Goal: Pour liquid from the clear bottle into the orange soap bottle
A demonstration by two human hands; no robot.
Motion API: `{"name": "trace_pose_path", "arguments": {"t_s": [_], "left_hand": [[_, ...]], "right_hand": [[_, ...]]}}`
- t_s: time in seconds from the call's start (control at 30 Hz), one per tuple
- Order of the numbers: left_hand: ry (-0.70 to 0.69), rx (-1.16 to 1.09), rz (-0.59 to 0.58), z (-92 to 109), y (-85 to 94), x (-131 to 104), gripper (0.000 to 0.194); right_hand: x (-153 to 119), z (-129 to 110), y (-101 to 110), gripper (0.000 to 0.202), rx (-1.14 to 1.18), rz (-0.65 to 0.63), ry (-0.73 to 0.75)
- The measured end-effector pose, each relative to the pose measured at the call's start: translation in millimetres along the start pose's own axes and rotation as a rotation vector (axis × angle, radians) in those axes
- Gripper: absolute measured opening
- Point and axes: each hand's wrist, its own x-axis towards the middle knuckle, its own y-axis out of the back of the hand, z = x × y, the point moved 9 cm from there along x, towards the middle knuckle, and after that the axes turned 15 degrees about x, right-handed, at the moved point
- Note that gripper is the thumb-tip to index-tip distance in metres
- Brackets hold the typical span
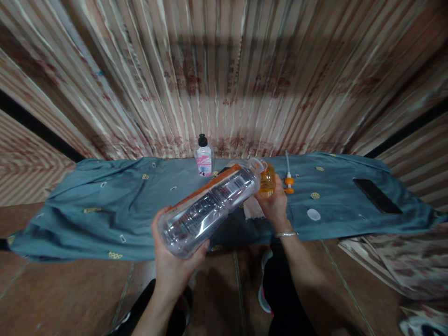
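My left hand (177, 261) is wrapped round the base of a large clear bottle (210, 210) with an orange and dark label, tilted with its neck up to the right. The bottle's neck meets the top of a smaller bottle of amber liquid (268, 179), which my right hand (275, 203) grips from the right. Whether any liquid passes between them I cannot tell. Right of my right hand lies an orange and white pump top (289, 182) with a thin tube. A pale cloth (252, 209) lies partly hidden beneath the bottles.
The table has a blue-green cloth (122, 200). A clear bottle with a black cap and pink label (204, 158) stands at its back edge. To the right lie a white round lid (314, 214) and a black phone (377, 196). A striped curtain (224, 84) hangs behind.
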Motion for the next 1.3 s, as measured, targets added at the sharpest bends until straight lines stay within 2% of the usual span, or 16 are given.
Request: {"name": "trace_pose_path", "arguments": {"t_s": [0.3,0.5,0.7,1.0,1.2,1.3], "left_hand": [[-0.068,0.040,0.010,5.7,1.1,-0.1,0.097],[-0.078,0.021,-0.003,6.8,0.7,-0.6,0.097],[-0.093,0.056,0.012,8.3,2.1,0.6,0.095],[0.009,-0.001,0.009,4.0,1.2,1.6,0.099],[0.032,-0.016,-0.008,6.4,-0.5,1.3,0.100],[0.001,-0.019,-0.009,8.0,-1.0,0.8,0.097]], "right_hand": [[0.1,-3.3,0.7,0.081,-0.001,0.012,0.005],[0.1,-1.5,0.2,0.086,0.002,0.011,0.003],[-0.1,-1.2,0.1,0.082,-0.024,0.008,0.005],[0.3,-2.7,0.8,0.083,-0.006,0.012,0.012],[0.1,-3.4,0.9,0.083,-0.017,0.011,0.011],[0.3,-2.9,1.0,0.084,-0.036,0.016,0.016]]}}
